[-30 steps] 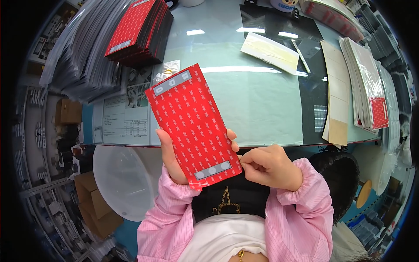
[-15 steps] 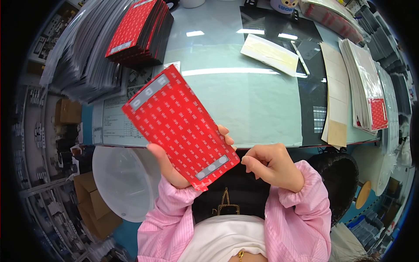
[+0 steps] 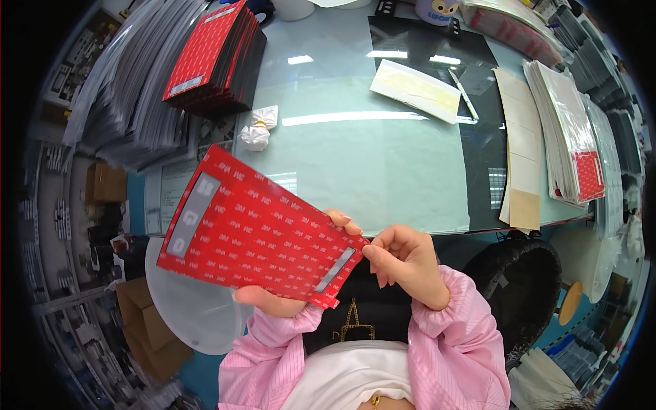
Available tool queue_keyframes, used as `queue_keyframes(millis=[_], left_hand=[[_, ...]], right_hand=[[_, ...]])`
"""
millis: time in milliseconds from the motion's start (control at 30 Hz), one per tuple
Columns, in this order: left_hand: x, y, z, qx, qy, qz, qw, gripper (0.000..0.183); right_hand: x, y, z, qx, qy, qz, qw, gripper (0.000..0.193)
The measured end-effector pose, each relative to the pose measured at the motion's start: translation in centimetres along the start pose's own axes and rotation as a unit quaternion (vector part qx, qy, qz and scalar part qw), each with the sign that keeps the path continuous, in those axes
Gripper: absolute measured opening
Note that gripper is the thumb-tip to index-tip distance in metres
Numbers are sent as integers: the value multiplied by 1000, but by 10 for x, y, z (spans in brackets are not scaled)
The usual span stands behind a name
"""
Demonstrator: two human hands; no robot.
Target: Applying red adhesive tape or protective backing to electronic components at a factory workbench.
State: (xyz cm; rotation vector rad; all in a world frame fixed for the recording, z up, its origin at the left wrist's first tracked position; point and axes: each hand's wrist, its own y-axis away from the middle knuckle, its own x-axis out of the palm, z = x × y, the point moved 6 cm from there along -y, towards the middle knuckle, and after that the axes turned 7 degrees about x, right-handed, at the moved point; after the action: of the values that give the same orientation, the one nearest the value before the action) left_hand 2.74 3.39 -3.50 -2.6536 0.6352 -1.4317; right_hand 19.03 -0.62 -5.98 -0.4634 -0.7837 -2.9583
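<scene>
A flat red panel (image 3: pixel 263 236), printed all over with a small pattern, tilts above the desk's near edge. A grey strip with pale cut-out shapes crosses its far left end, and a narrower grey strip lies near its right end. My left hand (image 3: pixel 272 303) grips it from beneath, thumb at the near edge and fingertips showing past the far edge. At the right corner, my right hand (image 3: pixel 406 260) is closed in a pinch, thumb and forefinger at the panel's corner. Whether they hold the panel itself or a film layer on it is too small to tell.
A stack of similar red panels (image 3: pixel 212 65) stands at the desk's far left beside tall piles of clear sleeves (image 3: pixel 130 82). A white crumpled scrunchie (image 3: pixel 260 128), a yellowish pad (image 3: pixel 415 91), a white pen (image 3: pixel 465 96) and sleeved cards (image 3: pixel 564 130) lie on the desk (image 3: pixel 355 171).
The red panel has turned counterclockwise and swung lower left, uncovering the white scrunchie. My right hand has moved slightly left, and its fingertips now meet the panel's corner.
</scene>
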Motion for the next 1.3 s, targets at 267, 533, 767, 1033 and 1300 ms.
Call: queue_keyframes(millis=[267, 533, 767, 1033, 1300], left_hand=[[7, 0, -1, 70, -13, 75, 995, 123], [0, 1, 1, 62, 66, -14, 996, 116], [-15, -8, 0, 33, 169, -81, 982, 98], [-16, -8, 5, 17, 183, -116, 976, 99], [-13, -10, 7, 11, 114, -139, 984, 89]], right_hand=[[9, 4, -7, -55, -44, -45, 996, 10], [27, 28, 29, -346, 203, -145, 905, 13], [13, 30, 30, -320, 169, -144, 921, 6], [1, -3, 12, -23, -7, 53, 998, 39], [15, -11, -4, 40, -96, 149, 983, 37]])
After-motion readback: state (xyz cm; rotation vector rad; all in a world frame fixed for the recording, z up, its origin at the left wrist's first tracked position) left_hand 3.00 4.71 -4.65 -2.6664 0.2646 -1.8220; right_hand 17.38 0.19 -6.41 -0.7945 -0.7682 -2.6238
